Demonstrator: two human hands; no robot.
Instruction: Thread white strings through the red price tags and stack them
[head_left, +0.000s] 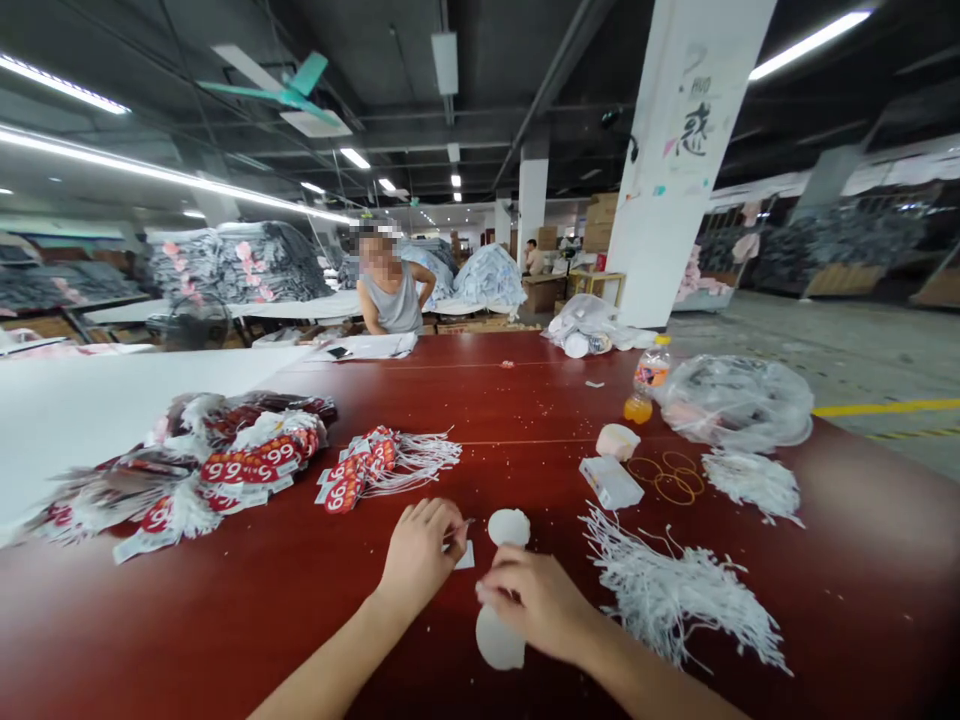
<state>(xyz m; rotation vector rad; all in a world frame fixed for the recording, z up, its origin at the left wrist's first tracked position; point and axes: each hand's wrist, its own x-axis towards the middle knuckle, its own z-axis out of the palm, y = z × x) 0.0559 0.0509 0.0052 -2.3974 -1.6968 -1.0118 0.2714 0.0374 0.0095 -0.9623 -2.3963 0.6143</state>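
Worked at the near edge of the dark red table (525, 400). Left hand (417, 552) curled, fingertips pinched on a small white tag (466, 556) lying flat on the wood. Right hand (538, 603) closed over a white round card piece (500, 638); a second round piece (508, 527) lay just beyond, between the two hands.

Looked thin, light and slightly stiff, easily creased; best taken by the rim with fingertips, not pressed in the middle. Loose white strings (671, 590) toward the right edge, soft and apt to tangle, best lifted by one end.

Finished hang tags (360, 470) toward the left edge, red and white, printed "66" or "99", hard to say which way up. Larger heap of tags (225, 460) beside them, also showing "5". Orange drink bottle (648, 380) farther back; label unreadable. Dark brush character on the white pillar (694, 130).
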